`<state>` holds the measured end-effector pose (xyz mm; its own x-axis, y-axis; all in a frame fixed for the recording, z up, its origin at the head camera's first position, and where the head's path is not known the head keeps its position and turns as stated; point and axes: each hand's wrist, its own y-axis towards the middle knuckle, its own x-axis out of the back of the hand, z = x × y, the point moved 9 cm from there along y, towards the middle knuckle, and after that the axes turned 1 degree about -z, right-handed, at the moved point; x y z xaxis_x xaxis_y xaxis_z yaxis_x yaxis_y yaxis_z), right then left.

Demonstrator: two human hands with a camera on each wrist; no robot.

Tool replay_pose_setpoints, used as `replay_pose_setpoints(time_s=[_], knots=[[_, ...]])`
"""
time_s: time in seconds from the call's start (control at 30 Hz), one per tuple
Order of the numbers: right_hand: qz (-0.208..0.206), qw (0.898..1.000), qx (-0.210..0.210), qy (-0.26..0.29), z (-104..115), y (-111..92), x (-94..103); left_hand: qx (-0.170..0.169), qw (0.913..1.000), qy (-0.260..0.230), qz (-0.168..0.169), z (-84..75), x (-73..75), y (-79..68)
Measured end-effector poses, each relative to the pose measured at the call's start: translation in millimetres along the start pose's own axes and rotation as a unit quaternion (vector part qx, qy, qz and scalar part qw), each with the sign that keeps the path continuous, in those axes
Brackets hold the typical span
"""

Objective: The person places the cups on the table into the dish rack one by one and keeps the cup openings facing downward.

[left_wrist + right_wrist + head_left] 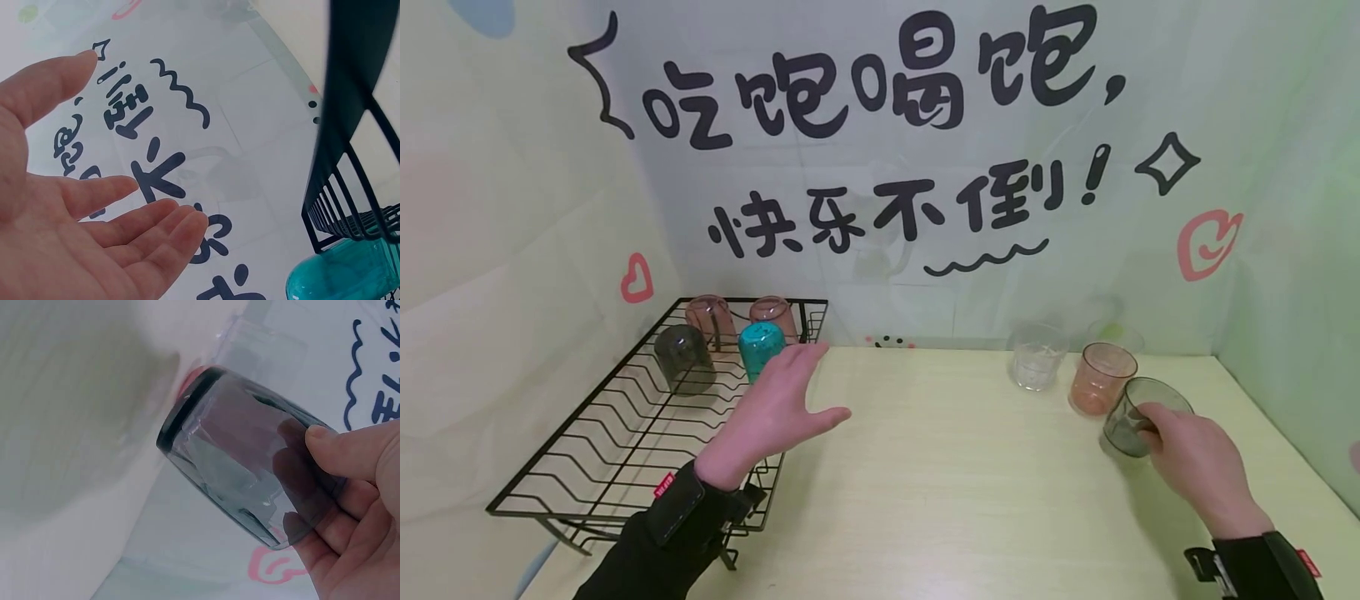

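Observation:
At the right of the head view, my right hand [1202, 467] grips a smoky grey glass [1123, 431] near its rim. In the right wrist view the thumb lies across the side of the glass [231, 456], and the other fingers show through it. My left hand [767, 412] is over the right side of a black wire rack [580, 402], fingers extended, thumb spread, holding nothing. Just beyond its fingers a teal cup [758, 348] stands upside down on the rack.
Also upside down on the rack are a dark grey glass [685, 360] and two pink glasses [709, 321]. A pink-orange glass [1093, 387] stands upright beside the held one, a clear glass [1036, 362] to its left. Printed wall sheets close off the back and sides of the table [955, 483].

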<state>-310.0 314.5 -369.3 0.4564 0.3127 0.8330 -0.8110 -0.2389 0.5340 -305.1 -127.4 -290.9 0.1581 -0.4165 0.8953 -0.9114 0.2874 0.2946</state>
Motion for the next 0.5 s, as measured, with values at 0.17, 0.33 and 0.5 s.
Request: replay_pose_setpoints(time_s=[0.17,0.33,0.5], knots=[[0.019,0.999,0.001,0.045,12.3,0.9,3.1,0.001,1.0000,0.004,0.001,-0.8,-0.7,0.6],[0.041,0.996,0.002,0.082,27.4,3.9,6.4,0.004,1.0000,0.004,0.001,-1.0,-1.3,0.7],[0.039,0.995,0.011,0.091,42.5,7.2,11.3,0.007,1.0000,0.002,0.002,-0.8,-2.5,0.6]])
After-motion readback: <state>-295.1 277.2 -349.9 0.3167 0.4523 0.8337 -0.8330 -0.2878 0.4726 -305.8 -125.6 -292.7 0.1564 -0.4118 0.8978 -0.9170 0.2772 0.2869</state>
